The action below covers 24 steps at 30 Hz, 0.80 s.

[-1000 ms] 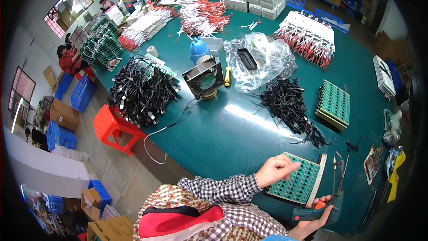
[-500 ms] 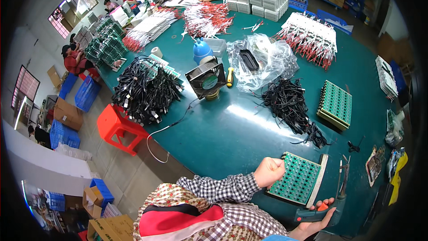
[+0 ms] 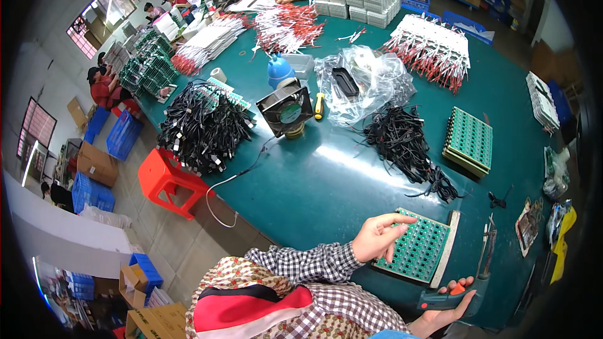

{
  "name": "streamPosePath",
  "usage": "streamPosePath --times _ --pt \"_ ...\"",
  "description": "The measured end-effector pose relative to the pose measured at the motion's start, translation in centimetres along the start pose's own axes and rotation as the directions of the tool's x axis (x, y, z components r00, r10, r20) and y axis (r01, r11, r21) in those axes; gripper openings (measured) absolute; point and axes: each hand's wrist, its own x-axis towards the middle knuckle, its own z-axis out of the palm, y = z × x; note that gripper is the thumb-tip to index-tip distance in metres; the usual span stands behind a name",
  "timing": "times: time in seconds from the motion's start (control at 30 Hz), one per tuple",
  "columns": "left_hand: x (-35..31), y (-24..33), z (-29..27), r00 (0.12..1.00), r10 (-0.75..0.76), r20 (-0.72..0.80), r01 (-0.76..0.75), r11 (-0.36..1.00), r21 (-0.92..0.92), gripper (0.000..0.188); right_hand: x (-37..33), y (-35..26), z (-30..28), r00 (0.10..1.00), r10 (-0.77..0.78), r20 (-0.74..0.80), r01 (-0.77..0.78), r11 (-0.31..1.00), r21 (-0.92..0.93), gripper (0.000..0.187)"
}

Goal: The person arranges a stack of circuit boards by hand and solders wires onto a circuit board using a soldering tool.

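My left hand is over the left part of a green circuit board panel, index finger stretched out and other fingers loosely curled. No object shows in it. Whether its fingertips touch the panel, I cannot tell. Rows of small dark parts cover the panel, which lies against a pale strip on its right. Wrapped around the handle of a teal soldering gun with an orange trigger, my right hand is at the lower right. The gun's thin metal tip points away from me, right of the strip.
Beyond the panel lie black cables and a stack of green panels. A small fan, a yellow screwdriver and clear plastic bags occupy the middle. More black cables are at left, above a red stool.
My left hand has gone from a closed fist at the panel's left edge to extended fingers over it. My right hand keeps holding the soldering gun, nearly unmoved. The view has shifted slightly.
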Motion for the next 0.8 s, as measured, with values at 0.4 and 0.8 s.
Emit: streamPosePath --times 0.4,0.8 --pt "0.1 -1.9 -1.4 0.994 -0.101 0.03 0.105 0.976 -0.189 0.02 0.0 -0.5 -1.2 1.0 -0.01 -0.003 0.01 1.0 0.015 0.03" --pt "0.8 -2.2 -1.6 0.967 0.251 -0.031 -0.253 0.958 -0.133 0.023 0.7 -0.1 -1.3 0.995 0.034 0.088 -0.046 0.99 0.132 0.033"
